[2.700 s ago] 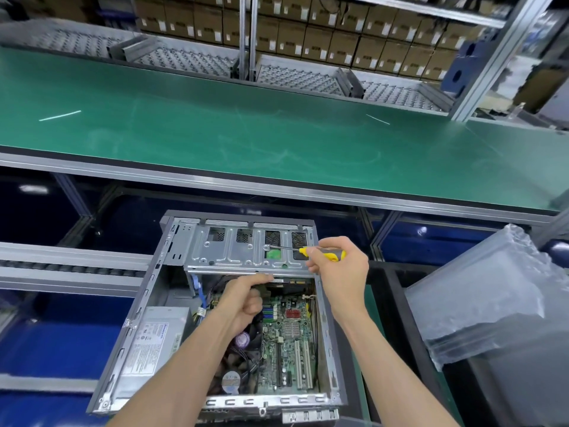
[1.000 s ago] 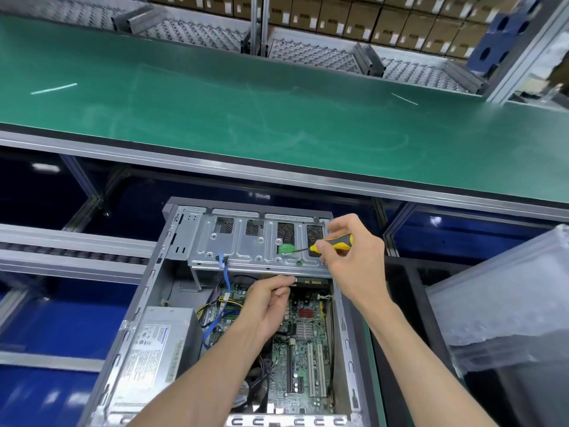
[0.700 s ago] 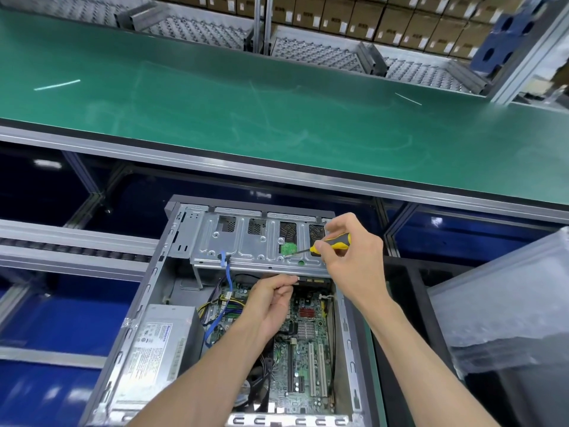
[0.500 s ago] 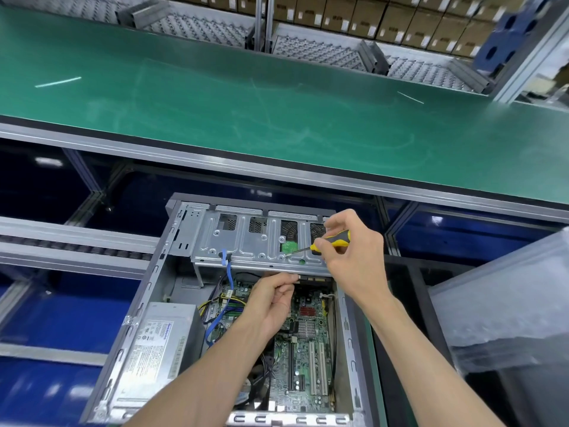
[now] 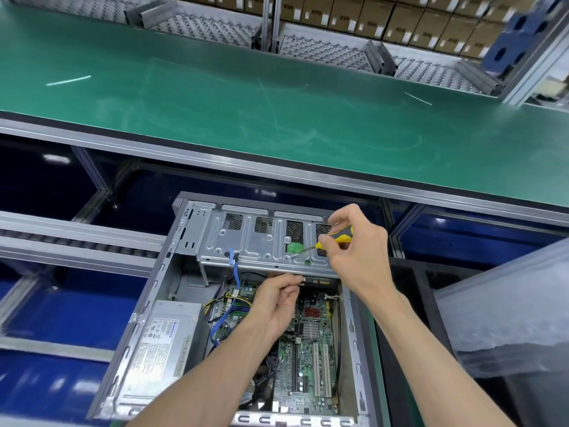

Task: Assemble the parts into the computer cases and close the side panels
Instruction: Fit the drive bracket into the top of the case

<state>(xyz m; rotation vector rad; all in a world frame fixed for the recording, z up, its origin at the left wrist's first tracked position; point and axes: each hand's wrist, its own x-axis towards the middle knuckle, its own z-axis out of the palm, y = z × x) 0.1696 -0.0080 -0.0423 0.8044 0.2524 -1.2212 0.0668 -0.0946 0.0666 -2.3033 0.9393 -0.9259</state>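
The computer case under my hands is bare grey sheet metal, dull and stamped, as is its drive cage; my screwdriver has a yellow and black plastic handle and shiny metal shaft; the conveyor belt is matt green, faintly scuffed
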